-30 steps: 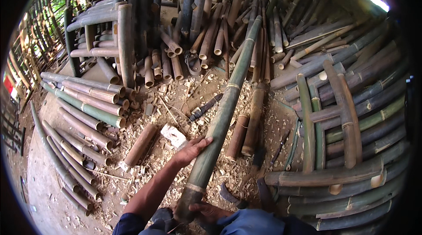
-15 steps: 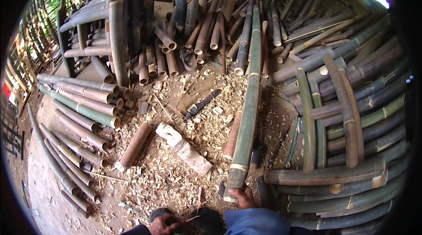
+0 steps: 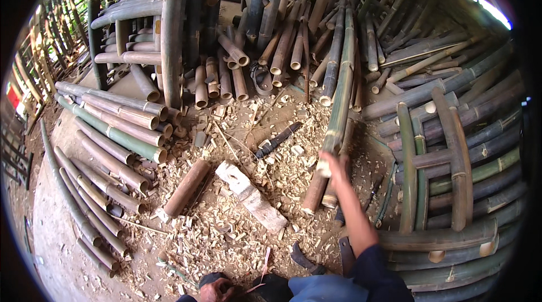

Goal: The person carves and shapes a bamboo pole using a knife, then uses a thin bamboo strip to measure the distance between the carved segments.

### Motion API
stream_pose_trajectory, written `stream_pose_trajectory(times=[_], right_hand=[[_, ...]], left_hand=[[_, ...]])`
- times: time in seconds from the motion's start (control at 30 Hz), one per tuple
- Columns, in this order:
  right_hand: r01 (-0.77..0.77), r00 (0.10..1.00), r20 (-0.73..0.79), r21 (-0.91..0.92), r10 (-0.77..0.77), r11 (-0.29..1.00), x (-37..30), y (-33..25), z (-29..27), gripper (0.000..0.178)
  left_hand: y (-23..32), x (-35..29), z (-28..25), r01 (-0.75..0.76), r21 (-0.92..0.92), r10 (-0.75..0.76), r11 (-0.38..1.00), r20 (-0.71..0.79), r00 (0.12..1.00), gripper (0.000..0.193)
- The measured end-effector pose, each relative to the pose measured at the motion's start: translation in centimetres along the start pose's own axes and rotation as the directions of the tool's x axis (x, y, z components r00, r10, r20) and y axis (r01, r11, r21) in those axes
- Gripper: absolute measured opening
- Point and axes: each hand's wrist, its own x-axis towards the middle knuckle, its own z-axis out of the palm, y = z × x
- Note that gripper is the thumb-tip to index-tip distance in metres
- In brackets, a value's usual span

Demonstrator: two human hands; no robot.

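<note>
My right hand (image 3: 337,171), with its arm stretched forward, is closed on the near end of a long green bamboo pole (image 3: 339,115). The pole runs away from me toward the upright bamboo at the back. Beside and below that hand lie shorter brown bamboo pieces (image 3: 314,193). My left hand (image 3: 217,289) rests low at the front edge, near my feet, its fingers curled. A thin pink strip (image 3: 265,262) rises close to it; whether the fingers hold it or anything else is hidden.
Wood chips cover the ground around a pale wooden block (image 3: 251,196), a brown bamboo section (image 3: 188,188) and a dark long tool (image 3: 278,140). A curved dark blade (image 3: 305,259) lies near my feet. Cut bamboo (image 3: 110,161) lies left; a bamboo frame (image 3: 435,158) stands right.
My right hand has moved forward, carrying the pole's near end away from me. The curved blade near my feet now shows more fully. My left hand stays low; the view has shifted slightly.
</note>
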Motion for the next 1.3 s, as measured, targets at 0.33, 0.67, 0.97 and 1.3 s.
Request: stream_pose_trajectory(times=[0.33,0.67,0.97,1.3], right_hand=[[0.561,0.781,-0.274,-0.090,-0.561,0.823,11.8,-10.6,-1.0,0.077],[0.288,0.743,0.664,-0.199,-0.088,0.937,-18.3,15.7,3.8,0.040],[0.208,0.576,0.783,-0.417,0.234,0.885,-26.7,24.6,-2.1,0.051],[0.189,0.682,0.709,-0.405,0.177,0.894,-26.5,24.4,-6.7,0.038]], left_hand=[[0.2,0.6,0.3,-0.039,0.018,0.040,0.999,-0.076,0.996,0.025],[-0.6,0.3,-0.1,-0.014,0.000,0.014,1.000,-0.147,0.989,0.021],[-0.3,1.1,0.2,-0.126,-0.012,0.125,0.992,-0.052,0.991,0.032],[-4.2,0.9,-0.3,-0.365,-0.420,0.441,0.831,0.096,0.892,0.024]])
